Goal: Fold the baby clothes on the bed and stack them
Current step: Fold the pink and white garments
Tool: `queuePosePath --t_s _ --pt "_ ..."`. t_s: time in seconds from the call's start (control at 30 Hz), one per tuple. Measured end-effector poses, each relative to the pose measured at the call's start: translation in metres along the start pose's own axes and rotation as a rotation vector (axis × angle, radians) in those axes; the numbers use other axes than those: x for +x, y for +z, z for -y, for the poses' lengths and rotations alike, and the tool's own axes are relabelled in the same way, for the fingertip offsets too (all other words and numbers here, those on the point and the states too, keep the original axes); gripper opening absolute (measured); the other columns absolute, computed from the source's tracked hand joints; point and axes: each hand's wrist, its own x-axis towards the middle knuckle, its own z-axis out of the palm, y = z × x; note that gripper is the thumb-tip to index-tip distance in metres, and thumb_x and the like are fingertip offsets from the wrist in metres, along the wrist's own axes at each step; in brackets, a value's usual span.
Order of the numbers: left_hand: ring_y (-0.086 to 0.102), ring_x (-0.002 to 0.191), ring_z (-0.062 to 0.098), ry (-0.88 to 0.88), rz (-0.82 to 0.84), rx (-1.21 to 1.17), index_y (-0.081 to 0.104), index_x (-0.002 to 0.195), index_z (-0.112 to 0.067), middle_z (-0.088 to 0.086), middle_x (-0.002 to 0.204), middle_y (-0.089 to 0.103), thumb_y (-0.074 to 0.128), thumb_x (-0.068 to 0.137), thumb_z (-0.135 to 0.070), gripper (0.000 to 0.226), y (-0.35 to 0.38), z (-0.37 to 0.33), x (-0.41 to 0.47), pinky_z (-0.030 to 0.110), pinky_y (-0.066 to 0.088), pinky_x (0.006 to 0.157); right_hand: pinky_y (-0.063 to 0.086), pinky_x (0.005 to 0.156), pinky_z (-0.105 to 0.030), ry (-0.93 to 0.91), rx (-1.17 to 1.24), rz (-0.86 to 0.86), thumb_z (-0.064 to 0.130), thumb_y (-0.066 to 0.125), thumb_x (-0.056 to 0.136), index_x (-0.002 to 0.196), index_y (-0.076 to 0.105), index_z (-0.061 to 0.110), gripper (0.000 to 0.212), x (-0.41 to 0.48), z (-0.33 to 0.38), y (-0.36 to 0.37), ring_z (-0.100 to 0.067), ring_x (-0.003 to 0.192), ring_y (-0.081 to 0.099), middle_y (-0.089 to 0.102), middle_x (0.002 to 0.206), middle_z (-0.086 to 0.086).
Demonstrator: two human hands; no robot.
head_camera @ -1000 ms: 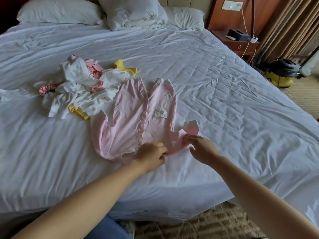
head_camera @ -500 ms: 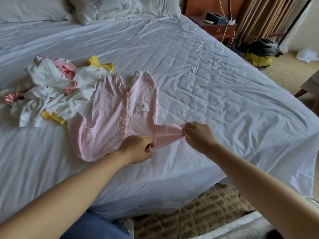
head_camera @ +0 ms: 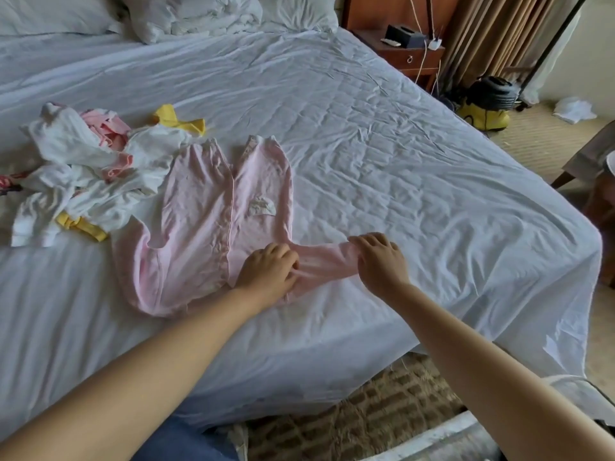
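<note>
We see a pink sleepsuit (head_camera: 199, 227) spread flat on the white bed (head_camera: 416, 154), front up, with its two legs pointing away from us. A line of snaps runs down its middle. A small white patch (head_camera: 263, 206) sits on its right half.

One sleeve (head_camera: 327, 261) is stretched straight out from the sleepsuit's right side, creased lengthwise. The left grip (head_camera: 268, 269) rests where this sleeve joins the sleepsuit's body. Its fingers are curled and pinch a small gather of pink cloth. The right grip (head_camera: 381, 261) is at the sleeve's outer end, fingers curled down over the cuff and holding it. The cuff itself is hidden beneath it. Both forearms reach in from the sleepsuit's near side.

Just left of the sleepsuit lies a loose pile of baby clothes (head_camera: 83, 174), unfolded, mostly white with some pink and yellow trim. Its edge touches the sleepsuit's left leg. A yellow garment (head_camera: 179, 121) pokes out just beyond the pile, up and left of the sleepsuit's legs.

Far beyond the sleepsuit lie white pillows (head_camera: 193, 15). Beyond and to its right stands a wooden nightstand (head_camera: 402, 54), and further right a yellow and black vacuum (head_camera: 489, 101) sits on the floor. On the sleepsuit's near side, below the bed, a woven rug (head_camera: 366, 417) shows.
</note>
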Motion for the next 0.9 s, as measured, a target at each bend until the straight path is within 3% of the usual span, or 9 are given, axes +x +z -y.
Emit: queuePosePath --t_s 0.1,0.2,0.37,0.47,0.53,0.63,0.73,0.83,0.9 --pt "0.057 0.092 0.024 0.021 -0.083 0.061 0.058 0.091 -0.016 0.001 0.095 0.057 0.057 0.086 -0.033 0.018 0.014 0.003 -0.001 0.035 0.046 0.077 0.033 0.101 -0.034 0.091 -0.019 0.129 0.015 0.045 0.093 0.134 0.050 0.024 0.043 0.012 -0.002 0.003 -0.024 0.129 0.037 0.050 0.132 -0.003" --pt "0.057 0.083 0.022 0.055 -0.126 0.128 0.054 0.088 -0.017 -0.001 0.091 0.054 0.044 0.084 -0.042 0.027 0.022 0.006 -0.003 0.032 0.044 0.073 0.041 0.080 -0.033 0.199 0.086 0.129 0.022 0.047 0.088 0.109 0.063 0.021 0.027 0.024 -0.004 -0.003 -0.025 0.110 0.050 0.057 0.113 -0.003" --pt "0.050 0.127 0.028 0.055 -0.043 0.219 0.056 0.131 -0.008 0.012 0.139 0.053 0.034 0.090 -0.052 0.064 0.044 0.007 -0.005 0.038 0.032 0.105 0.034 0.052 -0.027 0.367 0.229 0.095 0.027 0.052 0.081 0.081 0.059 0.019 0.011 0.033 -0.008 -0.013 -0.018 0.070 0.055 0.058 0.075 0.006" --pt "0.024 0.147 0.025 0.040 0.097 0.208 0.020 0.152 -0.010 0.009 0.160 0.023 0.011 0.092 -0.063 0.080 0.048 0.005 -0.002 0.040 0.010 0.116 0.037 0.051 -0.026 0.397 0.225 0.106 0.028 0.053 0.080 0.082 0.060 0.019 0.011 0.032 -0.007 -0.010 -0.018 0.067 0.056 0.058 0.070 0.006" --pt "-0.003 0.151 0.019 0.019 0.197 0.199 -0.008 0.149 -0.021 0.002 0.162 -0.005 -0.017 0.080 -0.073 0.087 0.048 0.006 0.001 0.038 -0.004 0.119 0.040 0.053 -0.026 0.448 0.305 0.124 0.029 0.054 0.079 0.083 0.060 0.022 0.010 0.032 -0.005 -0.013 -0.017 0.069 0.058 0.061 0.074 0.005" --pt "-0.015 0.149 0.014 0.011 0.268 0.201 -0.016 0.149 -0.024 -0.005 0.158 -0.019 -0.026 0.066 -0.081 0.101 0.047 0.004 0.004 0.036 -0.010 0.119 0.053 0.057 -0.029 0.512 0.575 0.122 0.028 0.060 0.077 0.087 0.064 0.021 0.012 0.035 0.002 -0.028 -0.015 0.071 0.064 0.065 0.080 0.004" --pt "-0.014 0.149 0.013 -0.003 0.362 0.045 -0.003 0.156 -0.023 -0.008 0.161 -0.012 0.008 0.082 -0.075 0.091 0.036 0.008 0.010 0.036 -0.006 0.121 0.062 0.059 -0.037 0.501 0.835 0.086 0.015 0.060 0.074 0.087 0.067 0.016 0.014 0.036 0.025 -0.048 -0.019 0.069 0.069 0.069 0.081 -0.003" --pt "0.029 0.142 0.013 -0.118 0.242 -0.484 0.034 0.150 -0.019 -0.005 0.153 0.034 0.039 0.097 -0.048 0.061 0.014 0.010 0.011 0.029 0.022 0.116 0.062 0.059 -0.040 0.468 0.953 0.107 0.009 0.056 0.075 0.086 0.069 0.011 0.017 0.039 0.060 -0.061 -0.022 0.069 0.072 0.071 0.077 -0.008" --pt "0.050 0.120 0.011 -0.315 0.105 -0.861 0.056 0.131 -0.019 -0.006 0.131 0.055 0.042 0.103 -0.029 0.033 -0.003 0.013 0.007 0.016 0.037 0.095 0.061 0.058 -0.041 0.421 0.986 0.144 0.008 0.055 0.076 0.087 0.068 0.009 0.018 0.043 0.085 -0.063 -0.023 0.067 0.072 0.070 0.071 -0.008"
